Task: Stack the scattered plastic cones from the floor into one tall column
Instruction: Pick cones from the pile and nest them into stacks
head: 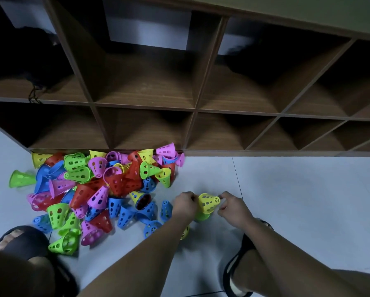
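A yellow perforated cone [208, 203] sits tilted on top of a green cone [202, 216] on the pale floor. My left hand [185, 205] grips the yellow cone's left side, fingers curled. On the other side my right hand [231, 205] pinches its narrow top end. A big heap of scattered cones [98, 185] in red, blue, green, pink and yellow lies to the left, against the shelf's base. Another yellow cone [185, 232] shows partly under my left forearm.
A dark wooden cubby shelf [192, 110] runs across the back, its lower edge touching the heap. My feet in black sandals stand on the floor at bottom left [23, 241] and bottom right [242, 264]. Bare floor tile [308, 200] extends to the right.
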Demonstrator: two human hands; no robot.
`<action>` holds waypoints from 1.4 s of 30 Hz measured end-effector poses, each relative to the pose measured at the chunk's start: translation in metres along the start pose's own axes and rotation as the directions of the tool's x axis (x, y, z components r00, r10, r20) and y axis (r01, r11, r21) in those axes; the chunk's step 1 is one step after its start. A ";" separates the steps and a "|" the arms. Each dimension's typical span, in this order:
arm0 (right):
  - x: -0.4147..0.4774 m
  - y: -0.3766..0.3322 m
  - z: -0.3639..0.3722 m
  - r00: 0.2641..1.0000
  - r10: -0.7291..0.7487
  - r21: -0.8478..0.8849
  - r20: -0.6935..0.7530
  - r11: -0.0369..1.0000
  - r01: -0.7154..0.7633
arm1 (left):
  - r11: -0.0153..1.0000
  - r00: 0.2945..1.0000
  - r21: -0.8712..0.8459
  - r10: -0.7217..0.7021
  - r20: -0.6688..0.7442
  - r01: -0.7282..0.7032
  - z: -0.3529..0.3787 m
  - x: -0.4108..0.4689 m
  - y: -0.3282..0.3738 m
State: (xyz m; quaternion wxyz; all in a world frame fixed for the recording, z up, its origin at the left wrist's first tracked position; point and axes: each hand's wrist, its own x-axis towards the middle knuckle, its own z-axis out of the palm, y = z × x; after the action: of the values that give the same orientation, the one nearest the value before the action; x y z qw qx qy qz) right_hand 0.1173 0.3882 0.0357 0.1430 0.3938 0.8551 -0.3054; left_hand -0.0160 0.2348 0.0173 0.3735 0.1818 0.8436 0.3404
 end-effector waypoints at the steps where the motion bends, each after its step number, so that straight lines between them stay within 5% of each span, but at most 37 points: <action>1: 0.002 0.002 0.000 1.000 0.008 0.007 -0.015 1.000 -0.008 | 0.999 1.000 0.053 0.008 0.003 -0.008 0.000 0.001 0.001; 10: 0.023 -0.042 0.003 0.983 -0.042 -0.007 -0.180 0.999 0.041 | 0.971 0.995 0.224 -0.068 -0.068 0.081 -0.034 0.014 -0.031; 22: 0.046 -0.115 0.082 0.947 -0.263 -0.214 0.185 0.929 0.300 | 0.971 0.904 0.108 -0.157 -0.397 0.215 -0.108 0.027 -0.124; 42: 0.059 -0.135 0.123 0.871 -0.349 -0.407 0.344 0.781 0.474 | 0.929 0.964 0.332 -0.080 -0.254 0.165 -0.116 0.037 -0.148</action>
State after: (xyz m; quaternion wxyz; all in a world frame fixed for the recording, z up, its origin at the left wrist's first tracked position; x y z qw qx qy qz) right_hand -0.0234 0.2767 -0.0324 0.2715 0.1063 0.9439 -0.1550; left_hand -0.1354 0.1006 -0.0495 0.2530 0.1503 0.9387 0.1798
